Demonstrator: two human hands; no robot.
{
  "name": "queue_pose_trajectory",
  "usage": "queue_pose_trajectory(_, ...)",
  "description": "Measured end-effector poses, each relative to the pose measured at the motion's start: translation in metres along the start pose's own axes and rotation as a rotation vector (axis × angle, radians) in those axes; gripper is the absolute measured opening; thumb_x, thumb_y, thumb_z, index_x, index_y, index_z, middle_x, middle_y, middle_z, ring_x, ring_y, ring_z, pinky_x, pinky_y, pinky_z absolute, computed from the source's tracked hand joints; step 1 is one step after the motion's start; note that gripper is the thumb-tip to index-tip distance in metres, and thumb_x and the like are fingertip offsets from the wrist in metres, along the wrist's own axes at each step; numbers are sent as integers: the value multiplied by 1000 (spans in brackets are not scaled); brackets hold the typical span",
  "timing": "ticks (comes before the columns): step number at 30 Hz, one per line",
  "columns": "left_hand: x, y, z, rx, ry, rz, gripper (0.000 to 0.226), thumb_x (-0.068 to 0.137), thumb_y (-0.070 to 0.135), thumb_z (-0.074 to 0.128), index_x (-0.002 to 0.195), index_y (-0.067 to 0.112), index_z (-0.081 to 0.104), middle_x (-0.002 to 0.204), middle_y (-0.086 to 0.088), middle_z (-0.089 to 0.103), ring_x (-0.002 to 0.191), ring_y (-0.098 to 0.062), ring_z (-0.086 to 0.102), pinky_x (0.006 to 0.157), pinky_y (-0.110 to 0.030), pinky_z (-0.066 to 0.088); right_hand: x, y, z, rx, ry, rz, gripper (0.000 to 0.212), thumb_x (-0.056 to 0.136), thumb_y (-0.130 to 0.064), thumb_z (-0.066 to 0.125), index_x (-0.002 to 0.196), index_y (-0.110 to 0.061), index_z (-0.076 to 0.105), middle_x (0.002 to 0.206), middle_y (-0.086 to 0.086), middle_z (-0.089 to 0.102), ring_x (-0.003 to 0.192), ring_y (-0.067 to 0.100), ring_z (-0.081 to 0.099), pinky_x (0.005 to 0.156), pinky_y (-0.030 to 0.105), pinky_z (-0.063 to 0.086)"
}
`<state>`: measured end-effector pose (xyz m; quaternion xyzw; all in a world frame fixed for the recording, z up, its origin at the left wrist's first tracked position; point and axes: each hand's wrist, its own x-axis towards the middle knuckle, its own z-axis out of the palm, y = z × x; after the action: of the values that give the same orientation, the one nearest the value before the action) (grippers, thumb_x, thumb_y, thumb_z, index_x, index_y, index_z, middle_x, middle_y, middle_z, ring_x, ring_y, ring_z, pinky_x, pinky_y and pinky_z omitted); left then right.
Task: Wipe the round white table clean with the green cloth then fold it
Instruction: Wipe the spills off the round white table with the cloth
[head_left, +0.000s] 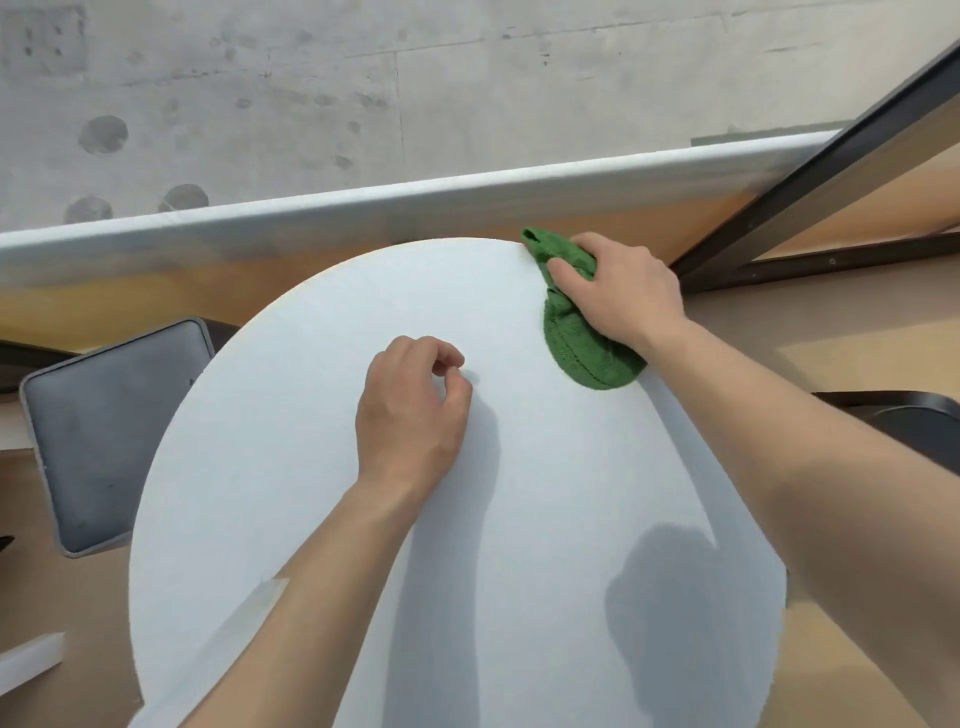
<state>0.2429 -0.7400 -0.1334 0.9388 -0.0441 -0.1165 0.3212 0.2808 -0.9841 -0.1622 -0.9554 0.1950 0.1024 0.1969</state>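
The round white table (311, 467) fills the middle of the head view. A crumpled green cloth (582, 345) lies at its far right edge, partly hanging past the rim. My right hand (623, 291) presses down on the cloth, fingers bent over it, covering its middle. My left hand (415, 410) rests near the centre of the tabletop with its fingers curled loosely and nothing in it.
A grey padded chair seat (109, 431) sits close to the table's left edge. A low white ledge (363, 213) runs behind the table, with a concrete surface beyond. A dark metal frame (810, 192) slants at the right. Another dark chair (914, 415) shows at the right edge.
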Motion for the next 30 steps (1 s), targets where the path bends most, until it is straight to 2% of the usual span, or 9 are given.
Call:
queue_pose_trajectory(4,-6,23,16,-8,-46,39,11,93,21,55,96,25,65,97,12,59,96,-13,54,75,-24,40,-52,58,-7,157,-3,225,42,89,-66,43,115,-40,61,101,0,71,102,33,62,83,39,45)
queue_pose_trajectory(7,-10,31,24,-5,-63,52,11,93,21,55,96,25,64,96,13,58,96,-12,53,74,-24,38,-47,52,-7,162,-4,257,40,89,-63,42,104,-33,63,97,1,70,99,33,61,78,38,42)
queue_pose_trajectory(10,-13,33,30,18,-65,61,10,92,22,55,95,25,64,95,13,57,95,-12,53,73,-24,37,-10,13,-1,102,-38,111,39,90,-60,40,93,-27,60,90,1,68,94,35,62,73,38,39)
queue_pose_trajectory(14,-14,33,37,75,-47,36,10,92,24,56,94,25,65,91,13,56,93,-14,53,72,-24,35,31,-53,7,24,-143,-127,41,92,-57,43,121,-37,64,113,1,71,109,30,63,76,35,39)
queue_pose_trajectory(17,-15,36,44,107,-60,26,11,92,27,57,97,25,67,90,11,57,91,-17,54,72,-29,40,31,-55,7,35,-151,-157,41,92,-58,44,125,-42,62,118,-2,71,112,28,63,77,35,39)
queue_pose_trajectory(20,-17,46,53,110,-77,20,11,91,27,57,97,25,66,90,10,59,90,-18,55,73,-33,45,9,-13,-1,107,-109,-70,40,92,-60,43,123,-41,61,111,-2,73,107,28,63,77,36,40)
queue_pose_trajectory(24,-23,68,67,103,-98,21,11,91,26,57,97,26,66,91,11,59,91,-16,55,72,-28,41,-57,67,-11,203,-39,179,40,94,-58,40,121,-35,59,102,2,71,100,32,61,79,39,43)
queue_pose_trajectory(27,-31,85,77,99,-118,30,13,91,25,55,97,26,66,91,12,59,92,-14,54,72,-26,39,-108,101,-13,241,-24,283,37,97,-57,38,118,-32,57,91,2,67,91,33,59,76,40,45)
queue_pose_trajectory(30,-36,97,84,109,-126,41,14,91,25,55,97,26,67,92,11,59,93,-15,54,73,-27,39,-92,100,-14,277,-69,292,38,96,-60,36,97,-28,57,87,1,67,89,33,61,76,40,47)
